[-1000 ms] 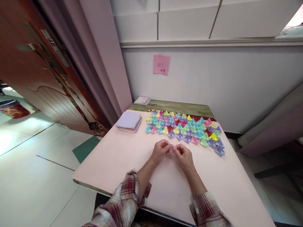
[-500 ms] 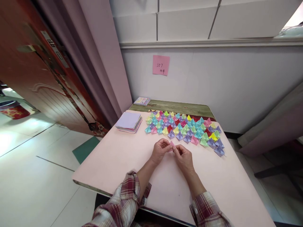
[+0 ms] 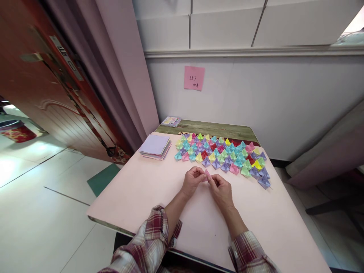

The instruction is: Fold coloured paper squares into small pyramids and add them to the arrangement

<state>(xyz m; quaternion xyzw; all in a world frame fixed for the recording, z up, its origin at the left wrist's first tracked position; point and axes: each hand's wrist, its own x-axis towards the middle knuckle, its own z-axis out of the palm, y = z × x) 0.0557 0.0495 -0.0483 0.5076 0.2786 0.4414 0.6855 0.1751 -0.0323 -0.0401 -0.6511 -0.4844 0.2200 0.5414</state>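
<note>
Head view, left hand (image 3: 192,181) and right hand (image 3: 220,189) grips pinching pink paper (image 3: 207,173) between them, over table (image 3: 142,189)

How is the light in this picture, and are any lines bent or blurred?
Head view: daylight glares on the white tiled floor at the left; the wide lens tilts the dark red wooden door; the small pink folded paper, pinched between left hand and right hand, is sharp but tiny.

pink folded paper (image 3: 207,173) mostly hidden between left grip (image 3: 192,181) and right grip (image 3: 220,189); plaid sleeves (image 3: 148,242) cut by the bottom edge; sticky note (image 3: 193,78) writing too small to read.
</note>
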